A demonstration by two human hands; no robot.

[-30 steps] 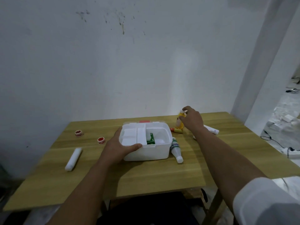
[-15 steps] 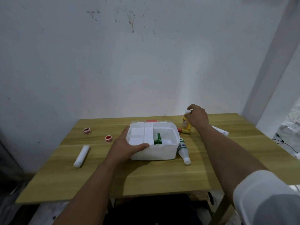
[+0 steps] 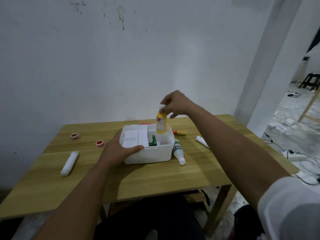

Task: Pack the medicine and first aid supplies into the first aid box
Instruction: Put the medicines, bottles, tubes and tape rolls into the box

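The open white first aid box [image 3: 155, 154] stands mid-table with a white divider tray in its left half and a green packet [image 3: 153, 141] inside. My left hand [image 3: 119, 149] grips the box's front left rim. My right hand [image 3: 174, 103] holds a yellow bottle [image 3: 161, 124] by its white cap, upright above the box's right compartment. A green-and-white bottle [image 3: 178, 151] lies against the box's right side. An orange-and-yellow tube [image 3: 180, 132] lies behind it.
On the wooden table [image 3: 155, 179] lie a white roll [image 3: 70, 163] at the left, two red-and-white tape rolls [image 3: 100, 144] [image 3: 75, 136], and another white roll [image 3: 201, 141] at the right. A wall stands close behind. Cables cover the floor at the right.
My right hand has lifted the yellow bottle off the table behind the box and carried it left, above the box's right compartment. My left hand stays on the box.
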